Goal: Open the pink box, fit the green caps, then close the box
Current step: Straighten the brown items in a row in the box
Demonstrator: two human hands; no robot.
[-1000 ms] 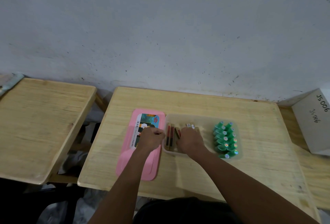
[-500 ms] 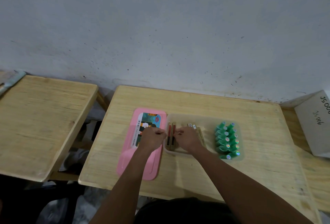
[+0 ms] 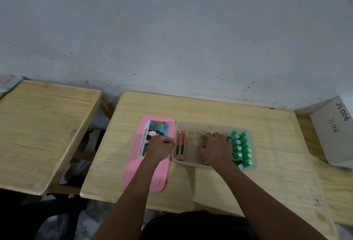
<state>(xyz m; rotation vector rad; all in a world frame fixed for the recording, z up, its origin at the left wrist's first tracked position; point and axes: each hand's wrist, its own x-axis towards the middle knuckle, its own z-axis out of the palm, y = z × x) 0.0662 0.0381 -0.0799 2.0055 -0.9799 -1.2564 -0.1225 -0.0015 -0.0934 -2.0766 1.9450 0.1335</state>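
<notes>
Hands at work over an opened case, as I watch on the head-camera feed from my remote station. The pink box lid (image 3: 133, 171) lies flat on the wooden table (image 3: 267, 144), label up, touching the left side of the clear tray (image 3: 191, 124) that I take to be the box's base. So by my reading the opening step is done and the fitting step is in hand.

The left hand (image 3: 161, 147) sits clenched where lid and tray meet, but I cannot tell whether it pinches anything. The right hand (image 3: 214, 149) is inside the tray, fingers curled over a bundle of pale brown sticks (image 3: 200, 136) and grasping them. The green caps (image 3: 241, 148) stand packed in the tray's right end, just beside that hand. 2 red-faced sticks (image 3: 180, 145) lie against the tray's left wall, well apart from the caps.

None of the caps looks fitted yet. The next move, as I judge it, calls for separating a single stick from the bundle, picking out a cap without toppling its neighbours, and pressing it squarely onto the stick's end. A lettered white box (image 3: 332, 130) sits at the table's far right.
</notes>
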